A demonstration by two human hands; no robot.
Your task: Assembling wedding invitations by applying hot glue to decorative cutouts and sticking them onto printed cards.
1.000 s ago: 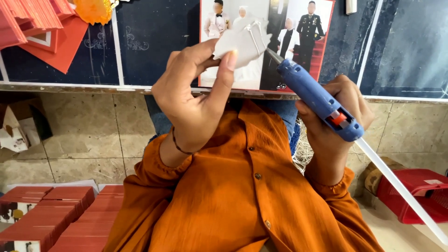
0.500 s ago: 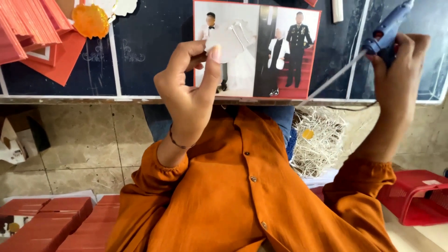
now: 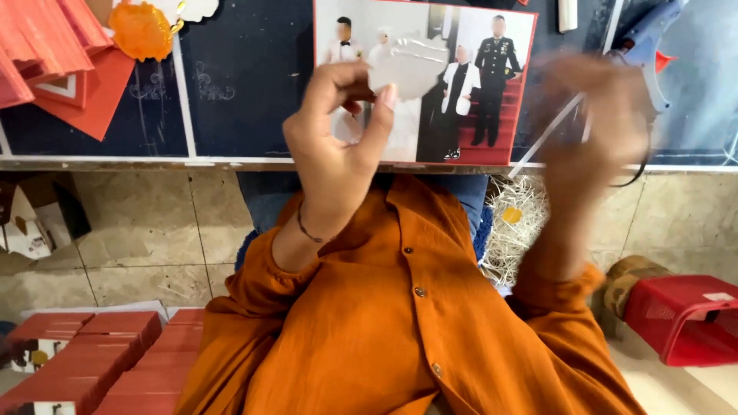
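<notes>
Hands raised in front of orange sleeves. The left hand (image 3: pixel 338 146) pinches a small white scalloped paper cutout (image 3: pixel 407 65) between thumb and fingertips, held before a printed wedding photograph (image 3: pixel 477 84) on a dark board. The right hand (image 3: pixel 596 127), blurred, is to the right, just beside a blue glue gun (image 3: pixel 642 38); its grip cannot be told.

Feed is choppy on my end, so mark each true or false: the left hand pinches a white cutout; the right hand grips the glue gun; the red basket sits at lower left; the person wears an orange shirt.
1. The left hand pinches a white cutout. True.
2. The right hand grips the glue gun. False: the blurred hand is beside it; no grip is visible.
3. The red basket sits at lower left. False: it is at lower right.
4. The person wears an orange shirt. True.
</notes>
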